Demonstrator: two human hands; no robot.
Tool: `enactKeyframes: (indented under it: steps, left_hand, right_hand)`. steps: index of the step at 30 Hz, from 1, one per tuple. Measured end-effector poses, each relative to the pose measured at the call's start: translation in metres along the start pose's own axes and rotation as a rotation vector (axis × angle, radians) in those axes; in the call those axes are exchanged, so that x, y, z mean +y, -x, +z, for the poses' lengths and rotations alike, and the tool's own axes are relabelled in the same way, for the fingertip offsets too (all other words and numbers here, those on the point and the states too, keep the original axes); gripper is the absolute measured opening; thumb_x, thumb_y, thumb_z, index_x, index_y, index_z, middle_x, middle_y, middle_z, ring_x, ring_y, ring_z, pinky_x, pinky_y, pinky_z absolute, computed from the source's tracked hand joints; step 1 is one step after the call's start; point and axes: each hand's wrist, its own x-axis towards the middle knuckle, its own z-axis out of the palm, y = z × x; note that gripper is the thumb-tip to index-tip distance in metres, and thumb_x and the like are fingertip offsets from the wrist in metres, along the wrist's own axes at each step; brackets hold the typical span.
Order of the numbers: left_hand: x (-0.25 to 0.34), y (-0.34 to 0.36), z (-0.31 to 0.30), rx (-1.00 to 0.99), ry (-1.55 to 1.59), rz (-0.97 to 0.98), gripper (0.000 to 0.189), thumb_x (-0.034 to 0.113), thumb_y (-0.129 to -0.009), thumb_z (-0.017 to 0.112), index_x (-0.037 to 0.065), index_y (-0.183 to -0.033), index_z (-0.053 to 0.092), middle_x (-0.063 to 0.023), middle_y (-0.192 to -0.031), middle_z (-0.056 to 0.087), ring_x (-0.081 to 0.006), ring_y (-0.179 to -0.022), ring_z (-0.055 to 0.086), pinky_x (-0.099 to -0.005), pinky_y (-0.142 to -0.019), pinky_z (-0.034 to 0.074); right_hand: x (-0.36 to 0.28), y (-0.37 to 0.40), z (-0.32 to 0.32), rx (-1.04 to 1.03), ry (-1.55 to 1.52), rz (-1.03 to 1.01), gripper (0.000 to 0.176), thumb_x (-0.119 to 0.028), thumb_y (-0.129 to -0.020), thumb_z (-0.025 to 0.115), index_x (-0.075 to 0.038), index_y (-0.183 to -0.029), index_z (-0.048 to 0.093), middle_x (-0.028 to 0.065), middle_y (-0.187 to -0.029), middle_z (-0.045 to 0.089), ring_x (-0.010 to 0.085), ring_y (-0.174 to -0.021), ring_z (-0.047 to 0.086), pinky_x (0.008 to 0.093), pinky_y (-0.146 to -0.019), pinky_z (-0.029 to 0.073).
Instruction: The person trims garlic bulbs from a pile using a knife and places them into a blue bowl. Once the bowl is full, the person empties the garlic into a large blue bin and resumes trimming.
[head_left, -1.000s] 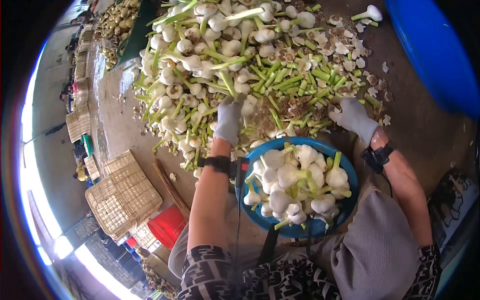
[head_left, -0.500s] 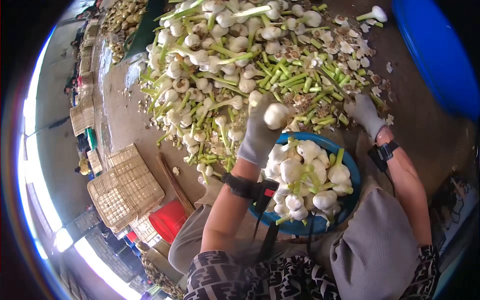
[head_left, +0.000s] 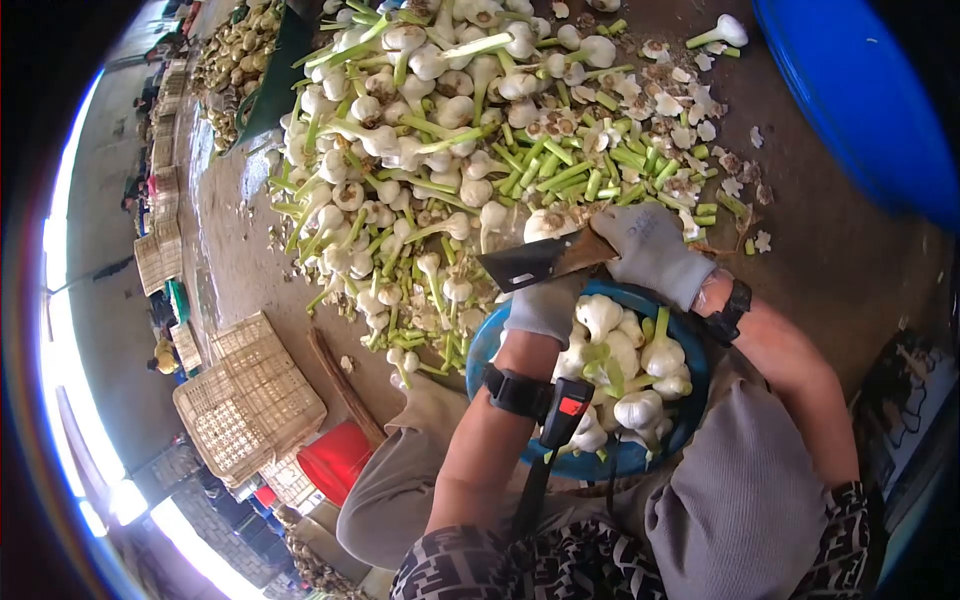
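My right hand (head_left: 650, 245), in a grey glove, is closed round the wooden handle of a broad dark blade (head_left: 535, 260). The blade lies across the view above my left hand (head_left: 548, 303), also gloved, and hides its fingers. Just beyond the blade shows a white garlic bulb (head_left: 548, 222), at my left hand. Under both hands stands a blue basin (head_left: 478, 350) holding trimmed garlic bulbs (head_left: 640, 408). A large heap of garlic with green stems (head_left: 400, 150) spreads on the floor ahead.
Cut stem pieces and peelings (head_left: 630, 160) lie right of the heap. A big blue tub (head_left: 860, 100) is at the upper right. Left are a wicker basket (head_left: 250, 395), a red bucket (head_left: 335, 460) and a wooden stick (head_left: 345, 385). People sit far off at the left edge.
My right hand has moved left and brought the blade over the garlic bulb at my left hand. My left hand is slightly lower and further right. The view has shifted a little.
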Motion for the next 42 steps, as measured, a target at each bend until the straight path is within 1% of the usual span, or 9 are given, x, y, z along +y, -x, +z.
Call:
enactKeyframes:
  steps: [3, 10, 16, 22, 25, 29, 34, 37, 42]
  left_hand:
    - [-0.005, 0.011, 0.019, 0.492, 0.299, 0.164, 0.026, 0.015, -0.069, 0.066, 0.009, -0.094, 0.061, -0.0081, -0.091, 0.063, -0.0239, -0.083, 0.061, -0.0327, -0.075, 0.049]
    - [-0.013, 0.022, -0.011, 0.22, 1.864, -0.099, 0.022, 0.012, -0.074, 0.062, 0.003, -0.093, 0.058, -0.0077, -0.08, 0.062, -0.0181, -0.073, 0.061, -0.0286, -0.064, 0.049]
    - [-0.006, 0.067, -0.113, -0.637, 0.894, 0.245, 0.031, 0.03, -0.085, 0.058, 0.003, -0.101, 0.061, -0.0065, -0.078, 0.058, -0.0172, -0.084, 0.056, -0.0325, -0.079, 0.045]
    - [-0.082, -0.065, -0.159, 0.634, -0.457, 0.16, 0.029, 0.026, -0.075, 0.064, 0.016, -0.102, 0.063, -0.0111, -0.096, 0.057, -0.0261, -0.085, 0.057, -0.0385, -0.076, 0.045]
    - [-0.087, -0.1, -0.162, 0.374, -0.762, 0.03, 0.029, 0.026, -0.073, 0.063, 0.014, -0.099, 0.063, -0.0111, -0.101, 0.056, -0.0306, -0.089, 0.055, -0.0408, -0.077, 0.043]
    - [-0.098, -0.085, -0.153, 0.604, -0.447, 0.172, 0.026, 0.021, -0.077, 0.058, 0.01, -0.101, 0.06, -0.0091, -0.099, 0.058, -0.0267, -0.089, 0.057, -0.0402, -0.075, 0.044]
    - [-0.07, -0.031, -0.098, -0.1, 1.475, -0.243, 0.028, 0.025, -0.086, 0.055, 0.003, -0.101, 0.058, -0.0099, -0.085, 0.06, -0.0203, -0.075, 0.059, -0.0315, -0.061, 0.048]
    - [-0.058, -0.009, -0.056, -0.005, 0.651, 0.375, 0.027, 0.02, -0.087, 0.051, -0.003, -0.1, 0.057, -0.0147, -0.091, 0.061, -0.0252, -0.084, 0.06, -0.0326, -0.072, 0.049]
    - [-0.009, 0.015, -0.084, -0.219, 0.69, 0.126, 0.032, 0.026, -0.088, 0.048, -0.004, -0.093, 0.061, -0.0108, -0.085, 0.061, -0.0171, -0.079, 0.057, -0.0272, -0.075, 0.045]
  right_hand:
    - [0.01, -0.003, -0.002, -0.042, -0.037, 0.023, 0.026, -0.02, -0.064, 0.065, -0.009, -0.085, 0.056, 0.0105, -0.082, 0.061, 0.0297, -0.082, 0.06, 0.0388, -0.069, 0.047]
    - [0.069, -0.001, 0.026, -0.066, 0.02, 0.414, 0.027, -0.022, -0.07, 0.06, -0.013, -0.096, 0.062, 0.0153, -0.086, 0.064, 0.032, -0.082, 0.061, 0.0418, -0.072, 0.048]
    - [0.113, 0.051, 0.004, 0.032, 0.247, 0.736, 0.032, -0.03, -0.076, 0.057, -0.008, -0.098, 0.064, 0.0187, -0.089, 0.064, 0.0348, -0.086, 0.061, 0.0412, -0.076, 0.048]
    - [0.09, 0.038, 0.008, -0.032, -0.103, 0.76, 0.039, -0.03, -0.074, 0.057, -0.006, -0.105, 0.061, 0.0214, -0.09, 0.062, 0.0336, -0.087, 0.06, 0.0386, -0.078, 0.048]
    - [0.097, 0.041, 0.017, -0.017, -0.139, 0.692, 0.04, -0.028, -0.073, 0.059, -0.005, -0.104, 0.062, 0.0216, -0.09, 0.062, 0.0343, -0.086, 0.06, 0.0386, -0.077, 0.048]
    - [0.098, 0.051, 0.01, 0.008, -0.128, 0.752, 0.03, -0.025, -0.073, 0.058, -0.007, -0.095, 0.064, 0.0189, -0.086, 0.063, 0.0342, -0.084, 0.061, 0.0404, -0.076, 0.048]
    - [0.066, 0.025, 0.009, 0.029, -0.137, 0.538, 0.025, -0.023, -0.073, 0.056, -0.007, -0.092, 0.064, 0.0173, -0.083, 0.064, 0.0331, -0.081, 0.062, 0.0393, -0.073, 0.049]
    - [0.028, 0.002, 0.005, 0.046, -0.258, 0.315, 0.025, -0.023, -0.073, 0.058, -0.006, -0.091, 0.064, 0.0166, -0.081, 0.064, 0.0315, -0.078, 0.062, 0.0366, -0.071, 0.05]
    - [0.038, 0.0, 0.0, -0.192, -0.27, 0.384, 0.026, -0.024, -0.074, 0.055, -0.007, -0.092, 0.064, 0.0169, -0.083, 0.064, 0.0314, -0.082, 0.062, 0.0384, -0.075, 0.049]
